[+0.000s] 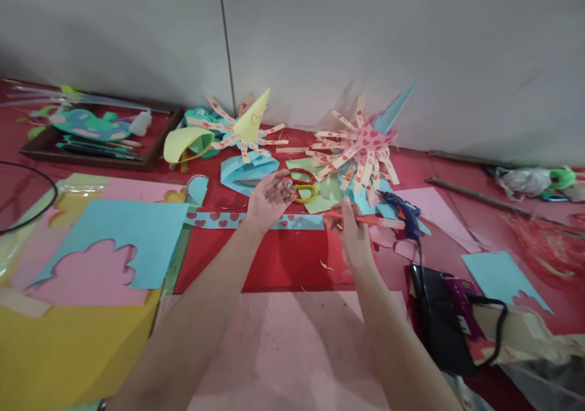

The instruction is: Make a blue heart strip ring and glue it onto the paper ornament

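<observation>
My left hand is turned palm up with its fingers curled. A small shiny thing shows at its fingertips, too small to name. Right behind those fingers lie scissors with red and yellow handles, their blades over folded blue paper. In my right hand is a red marker, held nearly level. Between and below the hands runs a blue paper strip with red hearts, lying flat and partly covered by my left wrist. A blue glue gun rests just right of the marker.
Two paper headpieces stand by the wall, one with a yellow cone, one with a blue cone. A brown tray with craft tools is at left. Cut paper sheets lie left; a black case and sticks lie right.
</observation>
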Demonstrator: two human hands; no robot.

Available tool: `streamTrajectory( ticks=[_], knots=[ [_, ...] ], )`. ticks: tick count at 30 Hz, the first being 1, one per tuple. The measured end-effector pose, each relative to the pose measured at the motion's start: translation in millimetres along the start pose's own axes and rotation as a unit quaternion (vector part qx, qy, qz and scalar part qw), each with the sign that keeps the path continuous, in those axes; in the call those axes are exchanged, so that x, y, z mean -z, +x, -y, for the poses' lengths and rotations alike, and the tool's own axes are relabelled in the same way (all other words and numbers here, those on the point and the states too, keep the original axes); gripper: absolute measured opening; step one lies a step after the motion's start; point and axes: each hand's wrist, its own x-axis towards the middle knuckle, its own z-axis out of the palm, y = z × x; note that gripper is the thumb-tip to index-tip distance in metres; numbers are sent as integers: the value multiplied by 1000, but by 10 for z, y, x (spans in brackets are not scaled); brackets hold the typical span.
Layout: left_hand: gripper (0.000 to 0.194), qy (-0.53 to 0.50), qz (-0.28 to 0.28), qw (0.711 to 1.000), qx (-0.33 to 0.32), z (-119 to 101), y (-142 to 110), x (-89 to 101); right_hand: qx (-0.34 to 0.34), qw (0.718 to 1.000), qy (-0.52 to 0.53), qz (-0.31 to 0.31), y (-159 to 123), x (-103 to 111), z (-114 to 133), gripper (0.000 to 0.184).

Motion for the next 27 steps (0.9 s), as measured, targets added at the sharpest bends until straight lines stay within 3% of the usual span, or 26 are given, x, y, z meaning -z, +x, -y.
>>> streamTrajectory(
  ticks=[4,8,10,13,17,21,24,27],
  knots=[
    [17,-1,10,1000,-2,13,15,21,20,1000,-18,14,-10,-76,32,32],
    [15,13,-7,1000,-5,27,20,40,72,996,-49,-19,22,-169,66,33],
    [14,21,-13,1000,-8,34,17,52,85,995,-55,7,67,-199,33,35],
    [12,38,-33,999,-11,52,17,64,74,995,-52,47,159,-195,-88,39],
    [13,79,-46,996,-11,97,31,60,54,998,-10,15,256,-132,-235,42],
    [15,184,-13,982,-30,158,27,50,65,998,5,-4,267,-123,-238,40],
    [18,327,15,943,-54,221,-18,38,77,997,-4,-33,253,-149,-211,38],
    [17,518,62,845,-119,306,-100,25,89,994,-25,-56,263,-156,-234,37]
  ],
)
